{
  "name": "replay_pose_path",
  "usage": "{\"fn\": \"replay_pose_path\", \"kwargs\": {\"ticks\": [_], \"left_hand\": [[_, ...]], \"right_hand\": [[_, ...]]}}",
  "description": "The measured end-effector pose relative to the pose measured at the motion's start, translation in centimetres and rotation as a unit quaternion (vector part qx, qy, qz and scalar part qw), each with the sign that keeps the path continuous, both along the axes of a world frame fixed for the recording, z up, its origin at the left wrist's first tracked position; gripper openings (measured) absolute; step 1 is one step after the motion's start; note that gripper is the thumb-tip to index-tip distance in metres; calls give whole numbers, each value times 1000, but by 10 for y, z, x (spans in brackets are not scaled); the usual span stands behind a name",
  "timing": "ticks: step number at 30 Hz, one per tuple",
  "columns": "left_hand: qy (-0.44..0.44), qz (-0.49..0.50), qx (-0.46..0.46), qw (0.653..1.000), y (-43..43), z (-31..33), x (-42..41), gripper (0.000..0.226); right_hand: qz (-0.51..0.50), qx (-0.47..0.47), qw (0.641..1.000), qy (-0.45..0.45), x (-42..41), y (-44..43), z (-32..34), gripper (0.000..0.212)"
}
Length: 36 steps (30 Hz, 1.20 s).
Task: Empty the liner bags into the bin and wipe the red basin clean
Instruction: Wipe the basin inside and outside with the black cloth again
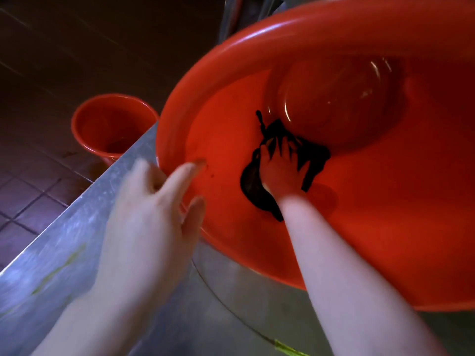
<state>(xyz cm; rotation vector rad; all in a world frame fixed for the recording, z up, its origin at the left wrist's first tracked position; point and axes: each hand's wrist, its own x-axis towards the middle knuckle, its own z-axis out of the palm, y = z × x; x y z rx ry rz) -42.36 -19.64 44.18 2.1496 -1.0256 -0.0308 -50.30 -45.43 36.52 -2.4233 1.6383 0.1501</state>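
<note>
Red basin (380,235) at counter (84,227) edge, black wad (316,155) inside.

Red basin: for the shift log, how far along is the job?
Done: no liner bags in view, so emptying cannot be confirmed. In hand: the right hand grips a dark wad on the floor of the red basin, the left hand at its rim. Left: specks by the rim, a bowl inside.
</note>
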Motion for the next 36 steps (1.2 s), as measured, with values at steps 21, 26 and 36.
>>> {"fn": "replay_pose_path", "kwargs": {"ticks": [21,26,36], "left_hand": [[257,-43,-44,964,-1,-39,-24,83],[274,-61,-49,958,8,-25,-43,84],[310,-101,-33,945,5,-17,-13,100]], "right_hand": [[166,-30,985,-29,-28,111,20,66],[23,104,994,11,-7,27,25,56],[150,26,981,-119,-14,152,43,70]]}}
